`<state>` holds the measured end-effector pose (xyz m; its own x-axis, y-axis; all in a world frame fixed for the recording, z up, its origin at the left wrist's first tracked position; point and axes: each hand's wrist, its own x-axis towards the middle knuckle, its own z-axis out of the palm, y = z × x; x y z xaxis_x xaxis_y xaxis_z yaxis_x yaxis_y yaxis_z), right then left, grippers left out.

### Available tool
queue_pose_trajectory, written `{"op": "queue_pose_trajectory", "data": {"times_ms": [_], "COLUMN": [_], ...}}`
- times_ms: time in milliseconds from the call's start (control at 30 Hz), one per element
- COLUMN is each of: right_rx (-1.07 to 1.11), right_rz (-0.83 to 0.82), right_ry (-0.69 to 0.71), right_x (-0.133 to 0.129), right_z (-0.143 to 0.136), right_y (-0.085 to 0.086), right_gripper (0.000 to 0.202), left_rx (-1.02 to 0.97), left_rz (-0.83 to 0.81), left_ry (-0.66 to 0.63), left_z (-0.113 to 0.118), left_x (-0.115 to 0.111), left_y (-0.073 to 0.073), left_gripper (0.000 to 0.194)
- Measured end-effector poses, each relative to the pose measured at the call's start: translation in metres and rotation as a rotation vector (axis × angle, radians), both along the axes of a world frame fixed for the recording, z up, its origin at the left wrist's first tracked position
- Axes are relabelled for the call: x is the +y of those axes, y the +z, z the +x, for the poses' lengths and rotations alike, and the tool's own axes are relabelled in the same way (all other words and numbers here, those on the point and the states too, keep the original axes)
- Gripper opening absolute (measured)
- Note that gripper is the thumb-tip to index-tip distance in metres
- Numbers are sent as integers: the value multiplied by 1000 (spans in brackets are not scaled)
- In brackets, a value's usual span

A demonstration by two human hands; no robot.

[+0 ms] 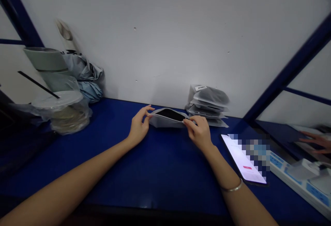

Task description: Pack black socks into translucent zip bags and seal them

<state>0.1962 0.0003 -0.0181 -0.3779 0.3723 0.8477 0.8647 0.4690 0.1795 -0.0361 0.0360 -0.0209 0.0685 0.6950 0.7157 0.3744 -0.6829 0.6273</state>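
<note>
A frosted plastic zip bag (165, 123) lies on the blue table in front of me, its mouth gaping and something black showing inside. My left hand (139, 124) pinches the left end of the bag's opening between thumb and fingers. At the opposite end, my right hand (200, 131) grips the corner near the zip. Just behind the right hand is a stack of similar frosted bags (209, 103) with dark contents, the upper one bearing a white label. What the black content is, I cannot tell.
A lit phone (244, 160) lies right of my right arm, beside a white power strip (297, 181) with plugs. On the left stand a lidded drink cup (69, 112) with a black straw, a green container (49, 64) and a folded umbrella (82, 67). Another person's hand (317, 141) shows far right.
</note>
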Motion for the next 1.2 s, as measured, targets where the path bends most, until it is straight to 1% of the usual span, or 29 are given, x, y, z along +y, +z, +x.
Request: {"op": "queue_pose_trajectory", "data": {"times_ms": [67, 100, 133, 200, 267, 300, 367, 433, 533, 633, 767, 967, 1200], "right_rx": [17, 18, 13, -26, -86, -116, -168, -208, -226, -207, -228, -251, -146], "right_rz": [36, 56, 74, 100, 108, 103, 91, 79, 57, 30, -28, -89, -202], "right_ry": [38, 61, 83, 114, 135, 143, 154, 147, 113, 94, 114, 111, 135], "right_x": [-1, -2, -4, -6, -9, -10, -11, -12, -12, -12, -11, -8, -9], "right_z": [-7, -11, -15, -22, -29, -32, -37, -41, -43, -41, -36, -31, -29], "right_y": [-1, -2, -2, -2, -3, -3, -5, -6, -5, -3, -1, -4, -5], "right_gripper": [14, 15, 15, 17, 18, 18, 16, 15, 14, 14, 15, 17, 18], "left_rx": [102, 183, 288, 533, 734, 797, 874, 913, 917, 871, 808, 823, 864], "left_rz": [127, 198, 265, 366, 420, 437, 470, 512, 568, 611, 664, 657, 682], "left_ry": [119, 155, 163, 99, 11, -12, -26, -16, 7, 30, 46, 56, 43], "left_z": [-3, -4, -3, 2, 8, 11, 15, 16, 14, 14, 16, 15, 11], "left_x": [1, 0, -3, -11, -18, -19, -18, -14, -10, -10, -11, -8, -5], "left_y": [1, 2, 4, 8, 10, 11, 9, 5, 0, -3, -6, -7, -11], "left_gripper": [12, 13, 17, 32, 45, 48, 46, 39, 33, 30, 26, 24, 29]}}
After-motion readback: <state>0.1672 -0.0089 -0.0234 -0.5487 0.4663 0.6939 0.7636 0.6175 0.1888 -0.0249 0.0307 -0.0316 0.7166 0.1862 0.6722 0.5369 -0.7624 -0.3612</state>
